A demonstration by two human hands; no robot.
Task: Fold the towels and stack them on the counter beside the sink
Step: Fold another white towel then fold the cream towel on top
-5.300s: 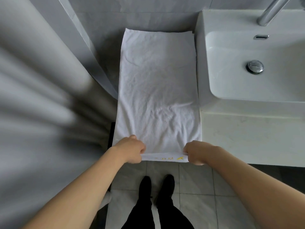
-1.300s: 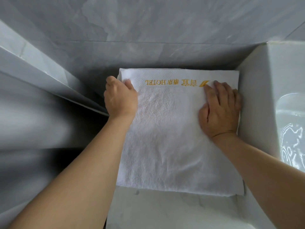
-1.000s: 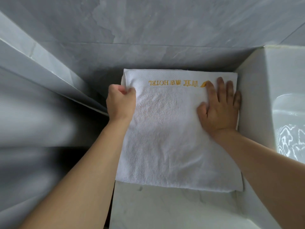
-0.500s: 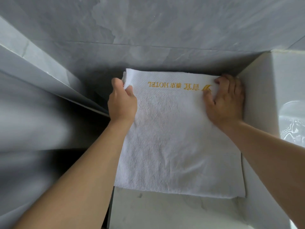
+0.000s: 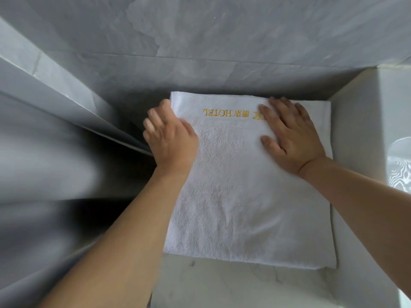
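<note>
White towel (image 5: 244, 192) now lies under both flattened palms, left hand (image 5: 171, 138) and right hand (image 5: 291, 136), fingers uncurled.

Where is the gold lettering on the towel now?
In the head view, the gold lettering runs along the towel's far edge, near the wall, between the left hand and right hand.

There is one white towel (image 5: 240, 196), folded, on one counter (image 5: 233, 290). Two hands are visible: one left hand (image 5: 171, 138) and one right hand (image 5: 291, 136). One sink (image 5: 360, 174) stands at the right.
</note>
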